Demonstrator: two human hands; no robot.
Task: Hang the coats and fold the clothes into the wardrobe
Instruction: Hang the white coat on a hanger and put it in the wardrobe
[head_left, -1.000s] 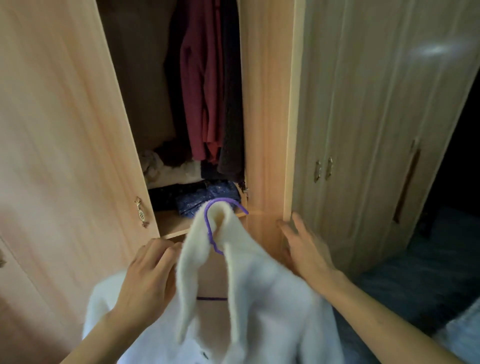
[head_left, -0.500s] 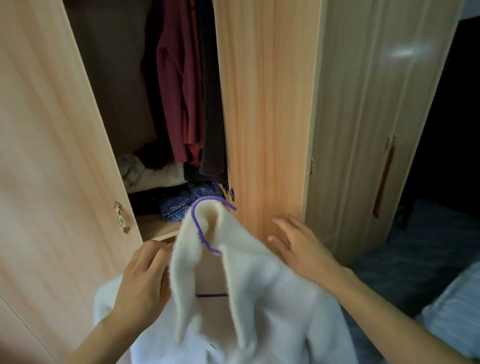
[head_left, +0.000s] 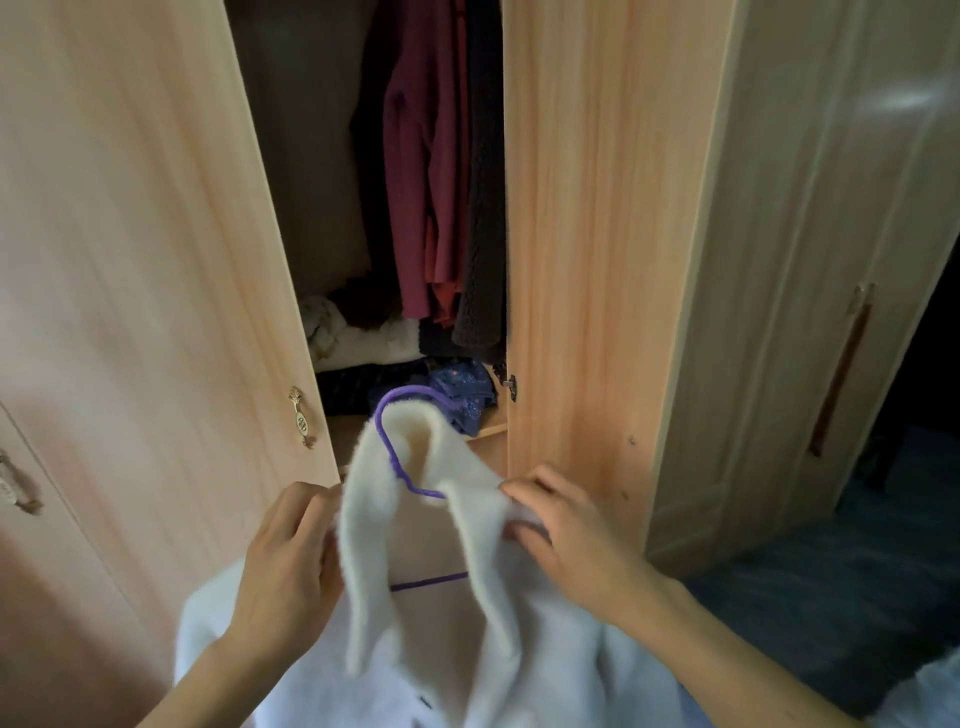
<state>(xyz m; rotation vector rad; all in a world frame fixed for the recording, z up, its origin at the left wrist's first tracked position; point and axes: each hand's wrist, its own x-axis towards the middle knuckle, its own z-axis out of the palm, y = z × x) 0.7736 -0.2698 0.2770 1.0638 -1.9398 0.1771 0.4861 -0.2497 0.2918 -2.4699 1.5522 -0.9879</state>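
A fluffy white coat (head_left: 426, 644) hangs on a purple hanger (head_left: 395, 457), held low in front of the open wardrobe (head_left: 322, 156). My left hand (head_left: 291, 556) grips the coat's left shoulder beside the collar. My right hand (head_left: 566, 530) pinches the right shoulder fabric just below the hanger's neck. The hanger's hook pokes up behind the collar. Inside the wardrobe hang a maroon garment (head_left: 426, 171) and a dark fleecy one (head_left: 485, 218).
The left door (head_left: 130, 249) and right door (head_left: 582, 234) stand swung open, leaving a narrow gap. Folded clothes, among them a blue patterned piece (head_left: 462, 395), lie on the shelf. More closed wardrobe doors (head_left: 810, 260) stand to the right above dark floor (head_left: 831, 597).
My right hand has left the edge of the right door, which it swung wider, and has taken hold of the coat's right shoulder. The view has shifted slightly.
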